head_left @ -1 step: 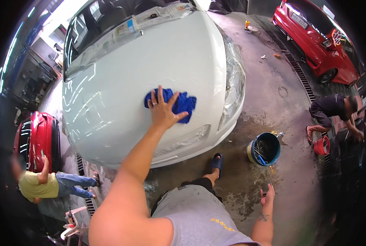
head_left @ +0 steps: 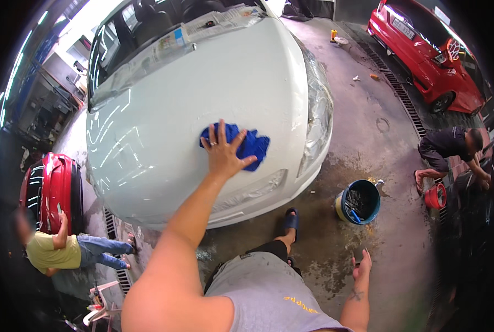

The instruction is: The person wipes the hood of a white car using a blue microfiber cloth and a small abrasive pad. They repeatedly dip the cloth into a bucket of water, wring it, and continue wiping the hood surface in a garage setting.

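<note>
**Left hand (head_left: 223, 156) spread flat on a crumpled royal-blue cloth (head_left: 256, 148)!**

Here are my left fingers, opened wide like a fan, a ring on one of them, palm down with no closed grip. The cloth is bunched beneath, poking out on both sides, and it lies on the glossy white car hood (head_left: 164, 116), toward the front edge.

And the right hand (head_left: 362, 265)? Out to my side, well apart from the car, fingers partly bent; I cannot tell whether they hold anything.

How far along, then? I'd judge the wiping part-way at best. My cloth covers just one patch, faint wet-looking marks show near it, and the rest of the hood gleams under the lights. Which stretches are done, I cannot tell from the shine. The coverings are all on: crinkled clear plastic film (head_left: 317, 110) over the front corner, printed newspaper sheets (head_left: 222, 25) along the windscreen base.

Farther out, a round blue bucket (head_left: 373, 192) stands on the wet concrete floor (head_left: 401, 243), dark inside, with long thin things in it. Over on the right, a co-worker in dark clothes (head_left: 448, 145) bends near a small red bucket (head_left: 432, 196); on the left, a person in a yellow shirt (head_left: 53, 249) stands beside a red car (head_left: 53, 193)!
</note>
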